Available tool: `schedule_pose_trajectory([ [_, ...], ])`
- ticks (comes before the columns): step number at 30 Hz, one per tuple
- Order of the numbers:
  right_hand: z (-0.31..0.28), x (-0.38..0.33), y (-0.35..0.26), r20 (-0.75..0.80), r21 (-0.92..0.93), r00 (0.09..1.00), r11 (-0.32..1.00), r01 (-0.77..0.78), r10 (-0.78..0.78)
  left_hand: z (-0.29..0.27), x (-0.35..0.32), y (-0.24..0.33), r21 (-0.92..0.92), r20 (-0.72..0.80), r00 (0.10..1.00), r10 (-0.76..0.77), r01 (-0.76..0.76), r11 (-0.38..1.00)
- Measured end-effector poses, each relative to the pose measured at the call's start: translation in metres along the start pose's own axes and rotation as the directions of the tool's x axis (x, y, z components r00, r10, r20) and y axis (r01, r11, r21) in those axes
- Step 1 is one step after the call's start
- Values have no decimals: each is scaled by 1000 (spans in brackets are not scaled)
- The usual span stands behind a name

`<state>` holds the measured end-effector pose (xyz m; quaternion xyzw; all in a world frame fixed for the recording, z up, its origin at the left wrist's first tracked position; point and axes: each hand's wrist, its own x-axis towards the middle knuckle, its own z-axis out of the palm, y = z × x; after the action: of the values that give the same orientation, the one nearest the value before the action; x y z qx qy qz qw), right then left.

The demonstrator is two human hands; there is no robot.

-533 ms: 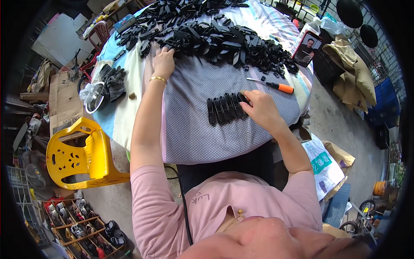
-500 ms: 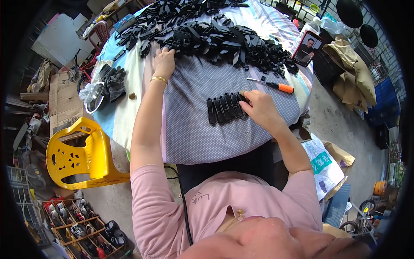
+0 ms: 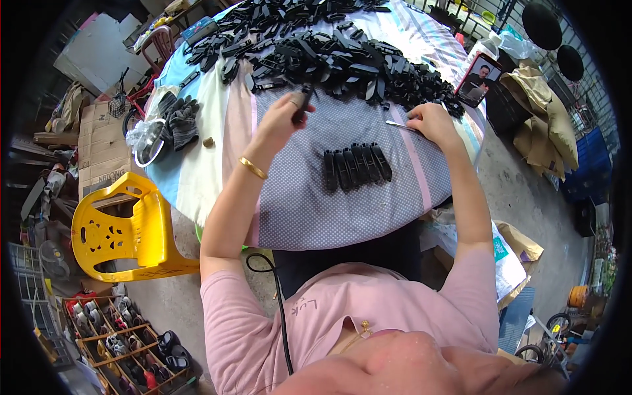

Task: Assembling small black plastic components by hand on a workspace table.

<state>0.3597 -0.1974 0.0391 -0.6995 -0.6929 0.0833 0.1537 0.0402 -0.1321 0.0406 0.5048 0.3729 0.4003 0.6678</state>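
My left hand (image 3: pixel 287 118) is closed around a black plastic piece (image 3: pixel 304 104), raised a little in front of the pile. On the right, my right hand (image 3: pixel 434 124) has its fingers closed over the handle of a screwdriver (image 3: pixel 399 126). The metal shaft shows past the fingertips, pointing left, while the handle is hidden under the hand. Between and nearer than both hands, several black plastic pieces (image 3: pixel 357 166) lie side by side in a neat row on the grey patterned cloth (image 3: pixel 309 204).
A large pile of black pieces (image 3: pixel 329 62) covers the far side of the table. A phone (image 3: pixel 479 80) leans at the far right. Dark gloves (image 3: pixel 180 122) and a small stone-like lump (image 3: pixel 209 142) lie left. A yellow plastic chair (image 3: pixel 131 227) stands beside the table.
My left hand has come back from the pile's left edge with a black piece in it. My right hand has left the row and moved far right onto the screwdriver.
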Motion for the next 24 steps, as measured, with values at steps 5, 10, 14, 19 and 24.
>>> schedule_pose_trajectory([
  [5,-3,7,-14,-31,-59,999,997,-46,44,18,-16,-3,-280,110,983,-148,174,944],
  [10,-1,-4,-71,-301,655,946,695,296,-119,26,-33,-1,-315,214,970,-112,177,932],
  [14,8,-8,-126,-479,562,838,642,522,-261,21,-35,-9,-385,358,934,3,145,912],
  [19,17,-2,-135,-677,122,569,690,713,-468,26,-38,-9,-381,362,932,28,120,917],
  [24,23,-7,-133,-662,43,539,692,721,-520,27,-39,-11,-344,320,946,55,62,937],
])
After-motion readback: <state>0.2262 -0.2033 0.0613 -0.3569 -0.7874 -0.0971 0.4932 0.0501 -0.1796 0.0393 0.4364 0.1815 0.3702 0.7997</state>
